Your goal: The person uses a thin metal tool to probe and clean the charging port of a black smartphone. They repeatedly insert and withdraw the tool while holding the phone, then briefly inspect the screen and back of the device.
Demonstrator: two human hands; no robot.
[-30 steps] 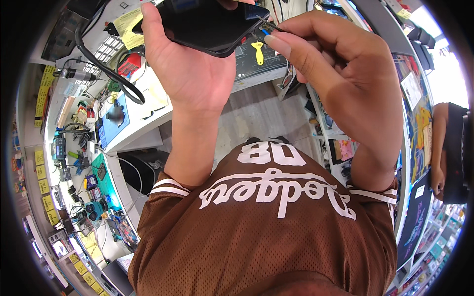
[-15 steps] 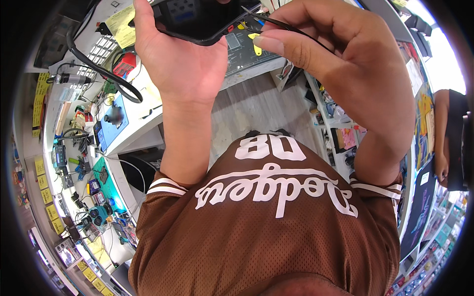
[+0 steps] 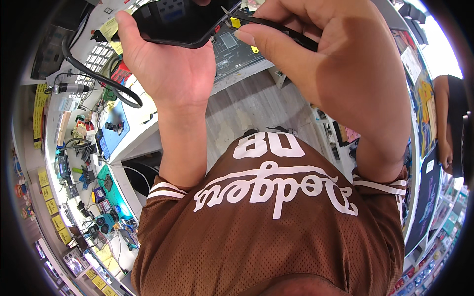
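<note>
My left hand (image 3: pixel 170 74) is closed round a black smartphone (image 3: pixel 173 24) at the top of the view. Its thumb lies along the left edge, and the palm sits under the lower end. The phone's dark, glossy face is turned up, and the frame cuts off its far part. In my right hand (image 3: pixel 340 64), thumb and fingers pinch black tweezers (image 3: pixel 284 30). Their pointed tips reach the phone's right edge; whether they touch it I cannot tell. Beyond the phone a fingertip shows at the top border.
Under my hands lies a dark work mat (image 3: pixel 234 49) on the bench. A thick black cable (image 3: pixel 94 76) loops at the left. On the left bench are a blue mat (image 3: pixel 116 130), a green mat (image 3: pixel 106 180) and several tools. At the far right another person's arm (image 3: pixel 443 118) hangs down.
Both hands, with the phone and tweezers, appear farther left and the whole view has shifted slightly. The tweezers' tips still sit by the phone's right edge.
</note>
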